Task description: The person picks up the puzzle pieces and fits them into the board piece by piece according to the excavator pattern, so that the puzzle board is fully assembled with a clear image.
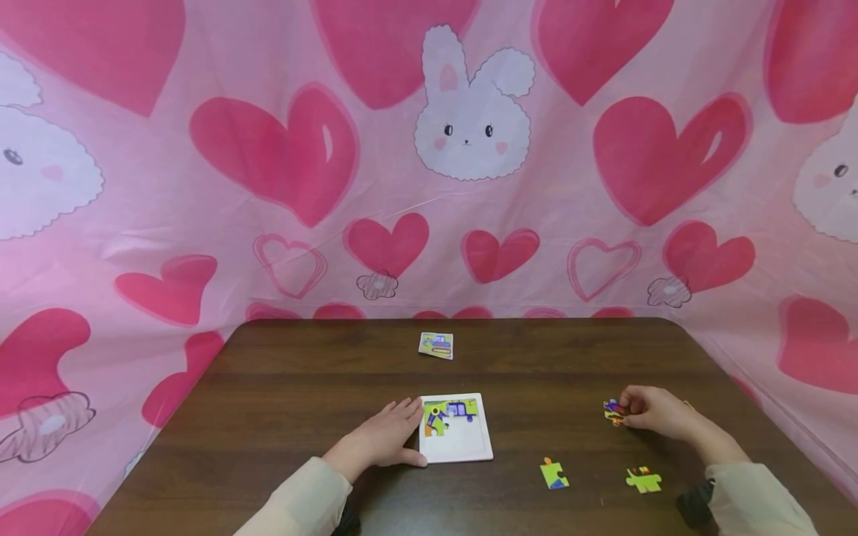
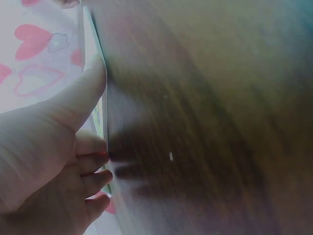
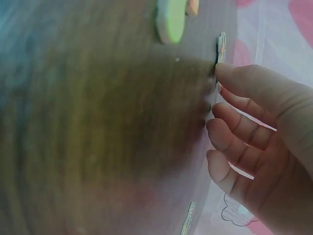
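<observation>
A white square puzzle board [image 1: 456, 447] lies on the table, its upper part filled with green pieces showing a blue vehicle. My left hand [image 1: 384, 438] rests at the board's left edge, fingers extended and thumb by the near corner. In the left wrist view, the left hand [image 2: 54, 147] touches the board's thin edge. Farther right, my right hand [image 1: 660, 413] pinches a colorful puzzle piece [image 1: 611, 412] by its right side, low at the tabletop. From the right wrist, the thumb meets that puzzle piece [image 3: 221, 46], while the right hand's [image 3: 264, 122] other fingers are bent.
Two loose green puzzle pieces lie nearer me: one with a blue corner [image 1: 554, 474] and one with dark markings [image 1: 643, 480]. A small picture card [image 1: 436, 345] lies toward the far edge of the brown wooden table [image 1: 302, 372]. A pink heart-patterned cloth [image 1: 395, 179] hangs behind.
</observation>
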{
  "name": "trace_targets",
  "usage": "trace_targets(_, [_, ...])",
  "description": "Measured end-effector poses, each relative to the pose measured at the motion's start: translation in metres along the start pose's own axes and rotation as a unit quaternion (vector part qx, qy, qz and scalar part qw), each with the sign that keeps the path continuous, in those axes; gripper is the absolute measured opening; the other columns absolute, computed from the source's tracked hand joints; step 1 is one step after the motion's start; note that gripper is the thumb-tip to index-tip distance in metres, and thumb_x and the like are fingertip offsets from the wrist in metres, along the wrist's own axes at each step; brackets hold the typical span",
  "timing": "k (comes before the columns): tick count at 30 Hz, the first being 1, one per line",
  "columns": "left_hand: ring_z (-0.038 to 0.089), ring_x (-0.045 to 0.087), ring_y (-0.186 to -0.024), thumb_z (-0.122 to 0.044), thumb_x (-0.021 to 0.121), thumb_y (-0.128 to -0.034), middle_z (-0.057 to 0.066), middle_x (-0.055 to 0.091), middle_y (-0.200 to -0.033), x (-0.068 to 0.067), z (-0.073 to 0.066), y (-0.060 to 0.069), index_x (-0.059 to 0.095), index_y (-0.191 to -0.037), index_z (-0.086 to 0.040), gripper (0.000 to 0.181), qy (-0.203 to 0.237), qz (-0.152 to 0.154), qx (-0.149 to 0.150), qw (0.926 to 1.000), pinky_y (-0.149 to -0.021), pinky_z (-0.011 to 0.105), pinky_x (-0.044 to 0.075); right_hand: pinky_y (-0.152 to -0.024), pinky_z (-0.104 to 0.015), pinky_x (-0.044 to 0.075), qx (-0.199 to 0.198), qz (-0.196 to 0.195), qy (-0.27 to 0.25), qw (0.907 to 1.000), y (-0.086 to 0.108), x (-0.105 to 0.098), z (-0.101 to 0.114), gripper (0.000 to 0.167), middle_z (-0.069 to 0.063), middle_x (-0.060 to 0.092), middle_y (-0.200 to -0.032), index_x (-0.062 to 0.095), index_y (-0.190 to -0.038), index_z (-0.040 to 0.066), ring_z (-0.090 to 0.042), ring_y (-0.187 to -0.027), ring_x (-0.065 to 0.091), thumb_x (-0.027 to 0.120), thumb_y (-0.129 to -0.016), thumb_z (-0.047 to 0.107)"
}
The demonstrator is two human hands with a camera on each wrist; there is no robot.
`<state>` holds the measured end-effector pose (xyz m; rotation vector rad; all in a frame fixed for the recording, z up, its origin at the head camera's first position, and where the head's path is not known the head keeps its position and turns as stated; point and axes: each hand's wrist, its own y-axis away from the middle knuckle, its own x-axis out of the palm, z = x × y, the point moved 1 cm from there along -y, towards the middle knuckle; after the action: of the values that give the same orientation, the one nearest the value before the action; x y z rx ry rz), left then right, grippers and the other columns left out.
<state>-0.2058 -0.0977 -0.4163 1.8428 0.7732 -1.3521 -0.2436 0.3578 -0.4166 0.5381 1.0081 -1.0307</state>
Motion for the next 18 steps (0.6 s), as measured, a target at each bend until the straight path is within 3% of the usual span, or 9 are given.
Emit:
trace_targets(8, [0.03,0.028,-0.132,-0.05,0.065,-0.079,0.016,0.032,-0.144,-0.001,-0.001,0.001,0.039,-0.137,0.004,0.083,-0.008,0.001,0.006,0.9999,-0.105,0.043,0.024,-0.053,-0.024,0.037,-0.032,-0.014,-0.013,0.9993,-0.009,0.001,0.014,0.022,0.007,0.047,-0.07,0.055,-0.085,0.009,-0.004,-0.063,0.043,0.075,-0.074,0.009])
trace_targets(18, [0.03,0.028,-0.132,-0.05,0.065,-0.0789,0.016,0.032,-0.144,-0.001,-0.001,0.001,0.039,-0.137,0.003,0.083,-0.009,0.0,0.006,0.9999,-0.105,0.043,0.024,-0.057,-0.025,0.044,-0.063,-0.005,-0.015,0.9979,-0.037,0.003,0.064,0.022,0.008,0.051,-0.073,0.057,-0.087,0.008,-0.007,-0.067,0.047,0.075,-0.075,0.01])
